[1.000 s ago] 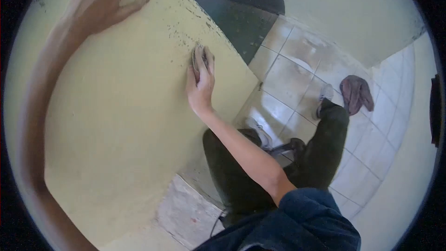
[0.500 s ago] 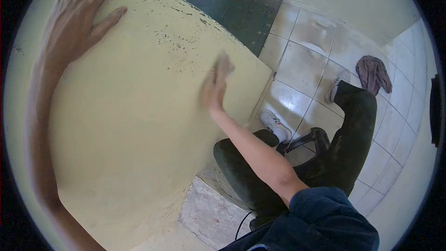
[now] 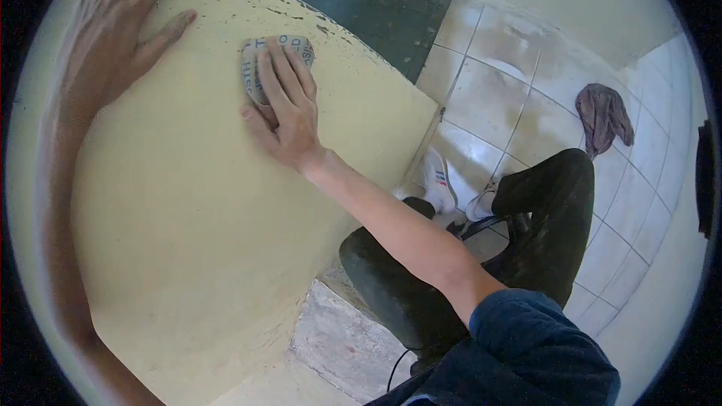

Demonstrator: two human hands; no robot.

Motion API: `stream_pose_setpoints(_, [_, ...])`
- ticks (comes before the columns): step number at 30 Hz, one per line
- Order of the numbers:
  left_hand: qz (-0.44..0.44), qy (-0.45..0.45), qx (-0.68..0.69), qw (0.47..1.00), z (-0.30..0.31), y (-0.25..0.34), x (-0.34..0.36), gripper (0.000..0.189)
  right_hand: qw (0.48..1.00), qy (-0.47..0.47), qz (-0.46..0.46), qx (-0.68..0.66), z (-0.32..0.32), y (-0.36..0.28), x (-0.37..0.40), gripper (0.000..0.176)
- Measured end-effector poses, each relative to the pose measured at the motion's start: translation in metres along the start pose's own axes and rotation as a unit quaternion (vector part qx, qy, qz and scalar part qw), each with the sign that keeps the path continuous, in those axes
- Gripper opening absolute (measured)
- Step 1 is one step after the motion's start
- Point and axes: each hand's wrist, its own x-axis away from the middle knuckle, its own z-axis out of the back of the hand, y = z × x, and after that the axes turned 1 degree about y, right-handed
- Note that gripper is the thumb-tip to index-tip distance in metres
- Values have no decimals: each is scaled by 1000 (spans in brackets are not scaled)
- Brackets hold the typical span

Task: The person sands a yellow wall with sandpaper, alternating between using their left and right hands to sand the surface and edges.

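My right hand (image 3: 289,109) presses a sheet of sandpaper (image 3: 252,79) flat against the pale yellow wall (image 3: 173,203). Blue letters are printed on the sandpaper's greyish back. The fingers lie over the sheet, with the thumb off to its lower left. Just above the sheet, towards the wall's edge, dark chipped patches and specks show in the paint. At the upper left, my left hand (image 3: 124,37) rests on the same wall with its palm down and fingers stretched out, holding nothing. Its fingertips are cut off by the frame's top edge.
A dark green and blue surface (image 3: 376,22) lies beyond the wall's chipped edge. On the tiled floor (image 3: 492,101) at the right is a crumpled brown cloth (image 3: 604,116). My legs straddle a dark stool (image 3: 519,229), beside a whitish ledge (image 3: 346,338).
My right hand has swept left and up across the wall with the sandpaper, towards the chipped patches. The left hand has barely shifted. My feet have moved closer together.
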Motion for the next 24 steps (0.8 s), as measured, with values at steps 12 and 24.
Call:
stream_pose_setpoints(12, [31, -43, 52, 997, 27, 14, -5, 71, 953, 35, -299, -37, 2, 19, 70, 56])
stream_pose_setpoints(24, [12, 24, 64, 998, 17, 9, 1, 62, 997, 17, 68, -19, -10, -28, -18, 60])
